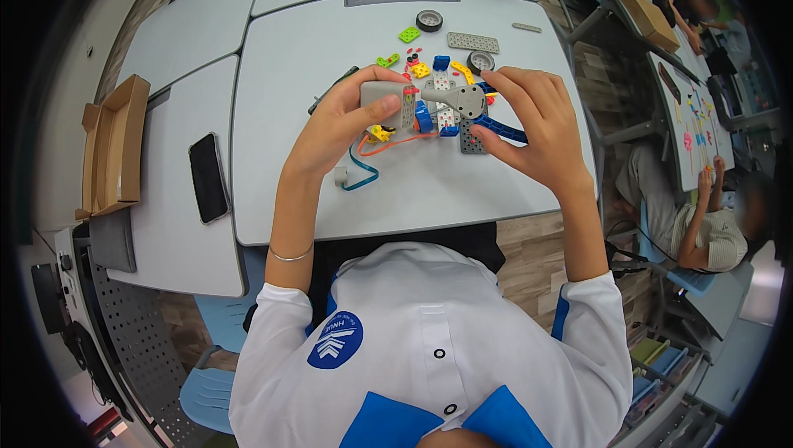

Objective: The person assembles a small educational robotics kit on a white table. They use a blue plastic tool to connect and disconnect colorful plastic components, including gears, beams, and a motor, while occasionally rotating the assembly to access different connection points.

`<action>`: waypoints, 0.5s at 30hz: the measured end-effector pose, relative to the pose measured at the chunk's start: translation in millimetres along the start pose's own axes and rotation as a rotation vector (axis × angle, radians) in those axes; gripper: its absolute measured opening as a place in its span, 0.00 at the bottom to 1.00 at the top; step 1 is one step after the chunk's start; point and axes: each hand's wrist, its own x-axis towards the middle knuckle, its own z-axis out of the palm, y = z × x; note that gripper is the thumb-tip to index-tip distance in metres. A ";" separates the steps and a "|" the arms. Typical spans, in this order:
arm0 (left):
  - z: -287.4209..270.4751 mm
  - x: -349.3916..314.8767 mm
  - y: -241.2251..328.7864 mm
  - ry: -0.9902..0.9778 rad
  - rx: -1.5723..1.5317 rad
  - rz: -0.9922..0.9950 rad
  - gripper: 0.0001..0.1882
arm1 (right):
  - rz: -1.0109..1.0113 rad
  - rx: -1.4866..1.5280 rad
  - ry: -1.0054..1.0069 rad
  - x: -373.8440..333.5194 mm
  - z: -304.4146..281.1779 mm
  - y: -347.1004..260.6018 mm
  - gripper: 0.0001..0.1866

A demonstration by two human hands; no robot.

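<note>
My left hand [337,118] is wrapped around a grey block with a perforated side [408,107], the thumb lying on its near face. In my right hand [541,122] is a pliers-like tool [467,101] with a grey head and dark blue handles, held between thumb and fingers. Its narrow tip meets a small red peg [410,91] on the block's side. Beneath the tool lies a white perforated building frame [442,83] with blue parts, partly covered. An orange cable [388,147] and a teal cable [369,180] trail on the table below my left hand.
Farther up the table lie black-rimmed wheels [429,20], a grey perforated plate [473,42], a green plate [410,34] and yellow pieces [421,71]. To the left are a phone [208,178] and an open cardboard box [116,151]. Other people sit at tables far left and right.
</note>
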 end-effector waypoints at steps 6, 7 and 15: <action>4.2 0.0 -1.3 0.028 0.049 0.008 0.20 | -0.004 -0.012 -0.003 1.3 1.2 -2.6 0.33; 4.2 -0.3 -1.2 0.035 0.062 0.008 0.20 | -0.006 -0.024 -0.003 1.7 1.3 -3.1 0.33; 5.3 -0.4 -0.6 0.076 0.225 -0.018 0.18 | -0.073 -0.137 0.002 8.2 -4.0 -10.3 0.31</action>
